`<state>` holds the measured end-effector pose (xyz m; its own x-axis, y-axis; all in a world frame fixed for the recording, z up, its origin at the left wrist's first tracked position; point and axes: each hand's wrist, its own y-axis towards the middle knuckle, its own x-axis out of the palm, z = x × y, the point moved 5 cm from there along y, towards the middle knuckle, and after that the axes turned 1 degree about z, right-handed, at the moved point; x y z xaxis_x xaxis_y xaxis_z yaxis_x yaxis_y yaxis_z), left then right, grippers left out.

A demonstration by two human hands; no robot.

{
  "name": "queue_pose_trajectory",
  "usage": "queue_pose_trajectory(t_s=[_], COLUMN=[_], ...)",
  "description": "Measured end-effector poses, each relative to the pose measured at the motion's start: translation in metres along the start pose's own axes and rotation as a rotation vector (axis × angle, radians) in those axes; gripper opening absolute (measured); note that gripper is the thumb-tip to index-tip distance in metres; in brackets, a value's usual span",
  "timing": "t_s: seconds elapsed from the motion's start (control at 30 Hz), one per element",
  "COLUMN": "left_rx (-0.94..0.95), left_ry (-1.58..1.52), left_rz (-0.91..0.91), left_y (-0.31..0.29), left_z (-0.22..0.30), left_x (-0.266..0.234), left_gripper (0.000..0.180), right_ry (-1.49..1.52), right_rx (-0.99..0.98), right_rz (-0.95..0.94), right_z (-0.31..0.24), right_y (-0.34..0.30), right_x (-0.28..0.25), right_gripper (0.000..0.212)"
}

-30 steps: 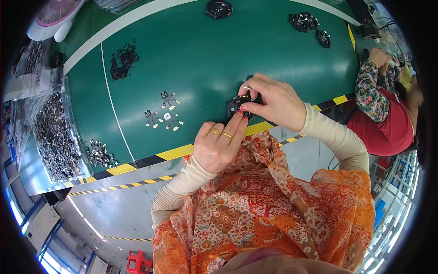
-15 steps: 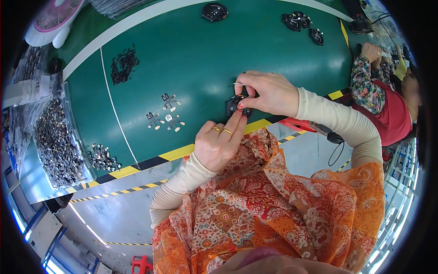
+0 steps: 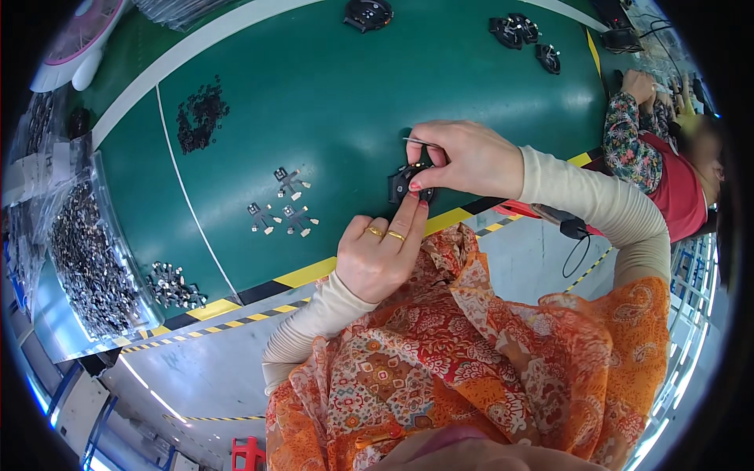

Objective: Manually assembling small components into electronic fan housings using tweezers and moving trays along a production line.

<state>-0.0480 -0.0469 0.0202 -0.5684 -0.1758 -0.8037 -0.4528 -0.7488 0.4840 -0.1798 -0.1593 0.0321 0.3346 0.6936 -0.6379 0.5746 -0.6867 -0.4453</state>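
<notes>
A round black watch case (image 3: 397, 187) lies on the green table, near its striped front edge. Index and middle fingers of my left hand (image 3: 377, 255), the hand with two gold rings, press together on its near side and hold it down. Over the far right side of the case bends my right hand (image 3: 463, 161), thumb and fingertips pinched at it. A thin metal tool, apparently tweezers (image 3: 419, 142), sticks out leftward from that hand. Both hands partly cover the case, so what lies under the fingertips is hidden. To the left lie three small flex-cable parts (image 3: 289, 183) with pale connectors.
Small black pieces (image 3: 203, 118) lie scattered at the far left. A clear tray (image 3: 98, 267) of many metal parts stands left, beside a loose pile (image 3: 174, 285). More black cases (image 3: 514, 31) sit at the back. A co-worker's hands (image 3: 640, 85) show at right.
The whole view has shifted slightly, moving the table items a little. Both hands stay at the watch case, with the right hand's fingers and the metal tool tilted slightly differently.
</notes>
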Motion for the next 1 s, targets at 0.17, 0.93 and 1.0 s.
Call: queue_pose_trajectory(t_s=[0.17,0.93,1.0], left_rx=[0.048,-0.503,-0.405], left_ry=[0.032,-0.384,-0.323], left_rz=[0.028,0.313,0.343], left_y=[0.0,0.0,-0.001], left_z=[0.001,0.003,0.002], left_x=[0.001,-0.011,-0.014], left_gripper=[0.039,0.038,0.037], right_ry=[-0.117,0.218,0.286], right_rx=[-0.077,-0.32,-0.361], right_rz=[0.052,0.301,0.312], right_z=[-0.006,-0.003,-0.021], right_y=[-0.003,-0.03,-0.05], right_x=[0.0,0.007,0.007], right_gripper=[0.03,0.023,0.024])
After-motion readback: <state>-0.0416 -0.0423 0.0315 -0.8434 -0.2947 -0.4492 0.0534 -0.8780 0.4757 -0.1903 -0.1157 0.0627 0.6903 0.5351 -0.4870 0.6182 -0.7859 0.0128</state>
